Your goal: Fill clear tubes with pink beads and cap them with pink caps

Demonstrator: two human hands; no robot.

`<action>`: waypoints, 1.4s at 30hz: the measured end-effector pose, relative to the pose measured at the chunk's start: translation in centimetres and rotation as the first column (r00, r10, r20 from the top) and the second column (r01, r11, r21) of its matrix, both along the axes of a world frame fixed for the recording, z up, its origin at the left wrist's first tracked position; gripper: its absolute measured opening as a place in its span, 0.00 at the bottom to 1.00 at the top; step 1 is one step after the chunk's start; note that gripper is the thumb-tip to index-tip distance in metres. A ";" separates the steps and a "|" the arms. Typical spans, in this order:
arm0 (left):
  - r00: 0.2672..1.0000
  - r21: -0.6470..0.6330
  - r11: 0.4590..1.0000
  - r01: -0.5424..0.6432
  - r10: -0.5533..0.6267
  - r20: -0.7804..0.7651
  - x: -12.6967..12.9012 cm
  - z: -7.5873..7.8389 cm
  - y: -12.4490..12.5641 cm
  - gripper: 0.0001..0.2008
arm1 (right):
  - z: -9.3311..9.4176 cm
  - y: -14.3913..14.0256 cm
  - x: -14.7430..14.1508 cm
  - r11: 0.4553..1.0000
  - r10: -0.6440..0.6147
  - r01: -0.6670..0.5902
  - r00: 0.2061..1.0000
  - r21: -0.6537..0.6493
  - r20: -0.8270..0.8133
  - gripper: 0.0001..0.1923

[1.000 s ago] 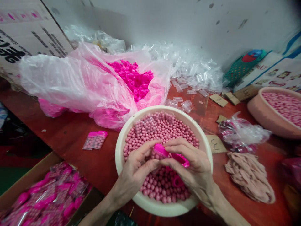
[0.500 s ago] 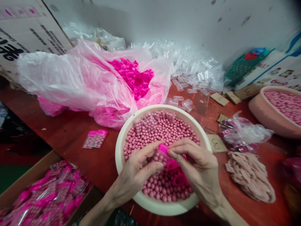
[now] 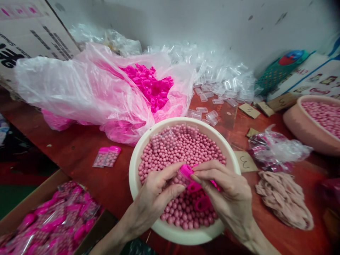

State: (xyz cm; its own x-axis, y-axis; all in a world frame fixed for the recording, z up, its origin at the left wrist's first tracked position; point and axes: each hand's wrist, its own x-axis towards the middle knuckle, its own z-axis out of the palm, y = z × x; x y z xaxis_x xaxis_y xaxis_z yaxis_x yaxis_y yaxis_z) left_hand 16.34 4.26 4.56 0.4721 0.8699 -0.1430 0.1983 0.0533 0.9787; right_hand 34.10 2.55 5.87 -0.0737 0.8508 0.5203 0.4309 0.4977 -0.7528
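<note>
Over a cream bowl [image 3: 136,156] filled with pink beads [image 3: 186,148], my left hand [image 3: 156,191] is closed round a small clear plastic container [image 3: 181,180], mostly hidden by the fingers. A bright pink cap [image 3: 186,170] sits on the container's upper end, tilted so that an oval opening in its top shows. The fingertips of my right hand [image 3: 225,191] pinch at the cap's right edge. Loose pink caps [image 3: 203,204] lie on the beads under my right hand. Clear containers [image 3: 168,137] rest on the beads toward the back of the bowl.
Behind the bowl lie a plastic bag [image 3: 87,85] of pink caps and a heap of clear containers [image 3: 225,78]. Two capped, filled containers [image 3: 106,156] sit to the left, above a carton [image 3: 29,198] of more. A crumpled cloth [image 3: 285,200] and a pink basin [image 3: 305,124] are at right.
The cap has turned from showing its closed side to showing an oval opening at its top. My right hand has shifted slightly right and down. The left hand has barely moved.
</note>
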 end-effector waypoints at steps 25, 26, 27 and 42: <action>0.998 0.031 0.999 0.032 -0.030 -0.058 0.0 0.4 0.2 0.13 | 0.5 1.3 1.2 0.965 0.158 -0.174 0.983 -0.198 -0.095 0.06; 0.999 0.025 0.999 0.024 -0.023 -0.041 0.1 0.5 0.2 0.14 | 0.5 1.3 1.2 0.961 0.146 -0.169 0.982 -0.217 -0.121 0.05; 1.000 0.020 1.000 0.014 -0.013 -0.019 0.2 0.6 0.2 0.14 | 0.5 1.2 1.3 0.954 0.134 -0.168 0.980 -0.248 -0.150 0.04; 0.988 -0.043 0.990 -0.131 0.134 0.076 0.3 0.2 0.4 0.11 | -1.9 0.4 0.2 0.975 0.168 -0.170 0.985 -0.144 -0.029 0.22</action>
